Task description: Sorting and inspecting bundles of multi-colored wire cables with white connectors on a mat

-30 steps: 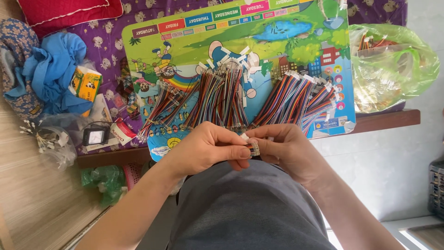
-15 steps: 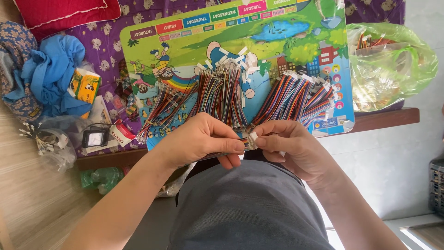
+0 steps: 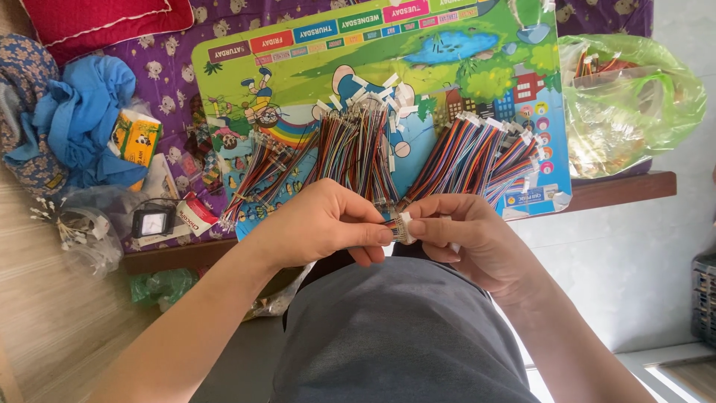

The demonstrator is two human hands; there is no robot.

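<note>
Head view: my left hand point(image 3: 321, 224) and right hand point(image 3: 466, 239) meet over my lap, both pinching small white plastic plug point(image 3: 403, 227) on bunch of colourful thin wires point(image 3: 388, 216). More wire bunches lie fanned on bright cartoon picture board point(image 3: 462, 45). Green plastic bag point(image 3: 634, 97) sits at right.

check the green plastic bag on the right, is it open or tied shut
Open: the green plastic bag gapes at its top, with coloured wires visible inside.
</note>
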